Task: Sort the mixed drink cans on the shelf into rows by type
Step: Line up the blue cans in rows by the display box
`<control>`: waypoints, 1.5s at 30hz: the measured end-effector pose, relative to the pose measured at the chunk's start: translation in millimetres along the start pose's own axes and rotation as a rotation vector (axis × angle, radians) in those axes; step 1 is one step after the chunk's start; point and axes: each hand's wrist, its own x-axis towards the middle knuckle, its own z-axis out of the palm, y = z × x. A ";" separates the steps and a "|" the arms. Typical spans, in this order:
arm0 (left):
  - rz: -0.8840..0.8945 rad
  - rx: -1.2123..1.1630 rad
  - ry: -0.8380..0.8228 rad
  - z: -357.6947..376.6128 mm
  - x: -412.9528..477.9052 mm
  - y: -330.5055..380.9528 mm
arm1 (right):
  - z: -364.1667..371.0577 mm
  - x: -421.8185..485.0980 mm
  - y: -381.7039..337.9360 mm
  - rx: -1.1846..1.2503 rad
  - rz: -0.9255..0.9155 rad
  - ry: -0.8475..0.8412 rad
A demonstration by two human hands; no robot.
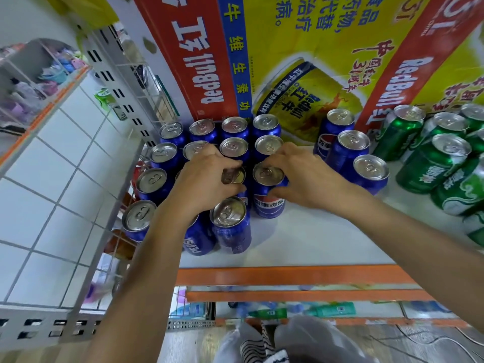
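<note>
Several blue Pepsi cans (230, 221) stand in tight rows at the left of the white shelf (314, 239). My left hand (207, 179) curls over a blue can (237, 176) in the middle of that block, mostly hiding it. My right hand (303, 171) grips another blue can (268, 189) at the block's right edge, thumb on its front and fingers behind. Three more blue cans (351, 150) stand apart in a line further right. Green cans (434, 163) cluster at the far right.
Yellow and red Red Bull cartons (301, 48) form a wall behind the cans. A wire mesh side panel (125, 82) closes the shelf's left end. The orange shelf lip (288, 276) runs along the front. Bare shelf lies between the blue block and the green cans.
</note>
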 end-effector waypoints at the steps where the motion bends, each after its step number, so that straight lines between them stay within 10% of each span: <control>1: 0.000 -0.004 0.002 0.2 -0.2 0.1 | 1.4 -1.1 0.3 0.005 -0.002 0.011; 23: 0.008 0.070 0.105 -3.1 -0.9 27.9 | 9.8 -17.3 18.6 0.237 -0.033 0.118; 32: 0.249 -0.256 0.151 35.4 22.9 128.3 | -9.8 -83.1 80.8 0.405 0.250 0.694; 45: 0.091 -0.371 -0.017 96.9 50.8 172.0 | 29.9 -106.1 150.4 0.604 0.342 0.095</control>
